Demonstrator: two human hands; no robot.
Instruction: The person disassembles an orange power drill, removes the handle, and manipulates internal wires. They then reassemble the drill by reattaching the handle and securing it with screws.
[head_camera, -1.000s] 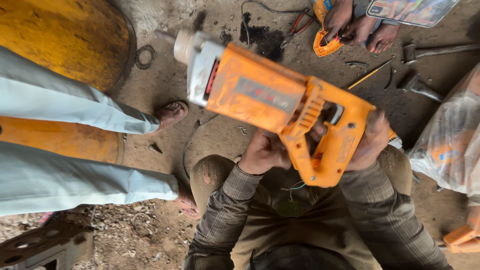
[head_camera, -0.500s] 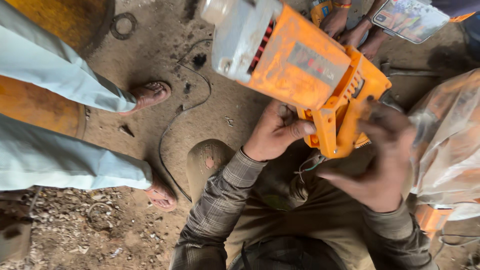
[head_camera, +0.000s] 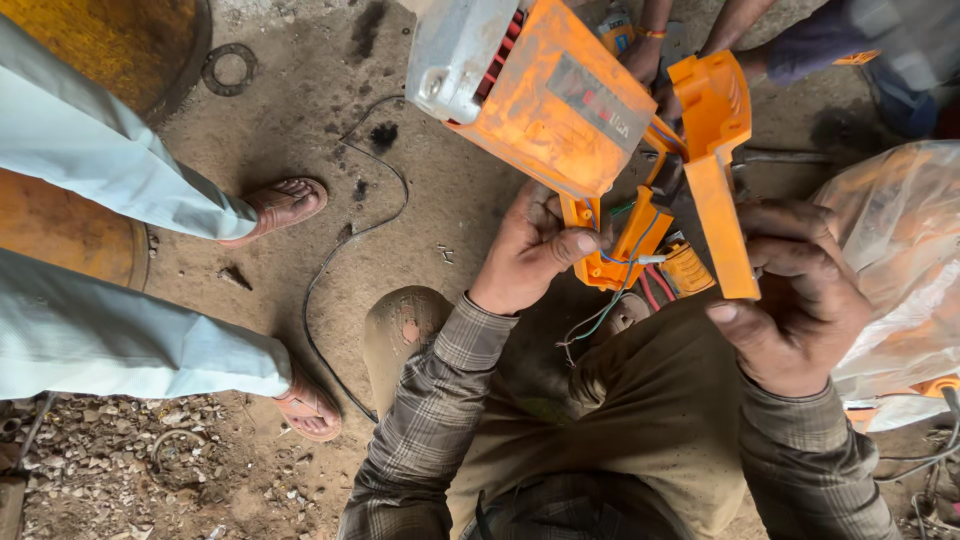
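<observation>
An orange power tool (head_camera: 545, 95) with a grey metal front end hangs above my lap. My left hand (head_camera: 528, 250) grips the lower half of its handle, where coloured wires (head_camera: 610, 300) and a small orange part (head_camera: 686, 268) are bared. My right hand (head_camera: 800, 295) holds the detached orange handle cover (head_camera: 715, 160), lifted to the right of the tool body. The handle stands split open between my two hands.
Another person in pale trousers and sandals (head_camera: 283, 205) stands at the left beside a yellow drum (head_camera: 100, 50). A black cable (head_camera: 330, 270) trails over the dirt floor. A clear plastic bag (head_camera: 900, 270) lies at the right. Someone else's hands (head_camera: 645, 55) work at the top.
The tool has risen and tilted towards the top. My right hand has pulled the handle cover off to the right, baring the wires inside.
</observation>
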